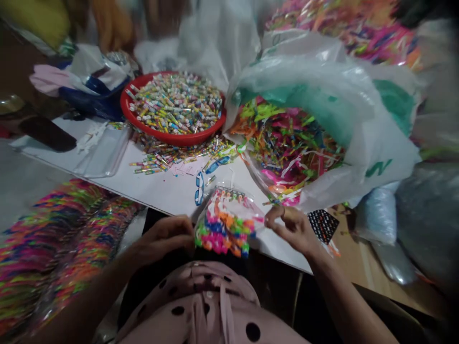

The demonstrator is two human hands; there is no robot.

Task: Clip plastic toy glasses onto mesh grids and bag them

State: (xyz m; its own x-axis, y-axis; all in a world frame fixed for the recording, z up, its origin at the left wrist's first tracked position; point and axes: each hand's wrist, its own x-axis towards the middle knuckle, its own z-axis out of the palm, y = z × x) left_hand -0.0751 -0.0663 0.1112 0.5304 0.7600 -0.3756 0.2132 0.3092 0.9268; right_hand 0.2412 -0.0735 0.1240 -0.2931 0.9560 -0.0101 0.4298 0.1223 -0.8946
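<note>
A clear plastic bag (225,222) packed with bright pink, orange, green and blue pieces lies at the table's front edge. At its left edge my left hand (175,234) is closed, gripping the bag's side. My right hand (292,227) pinches the bag's right edge between thumb and finger, near a pink end. The tips of both hands are partly blurred. Just beyond the bag are blue glasses-shaped pieces (199,188) on the white table (158,188).
A red basin (168,138) heaped with small printed sticks stands at the back, with more sticks around it. On the right, a large white plastic sack (362,143) gapes open over colourful strips. Long bundles of coloured pieces (39,243) lie at left. A patterned black card (322,224) is near my right hand.
</note>
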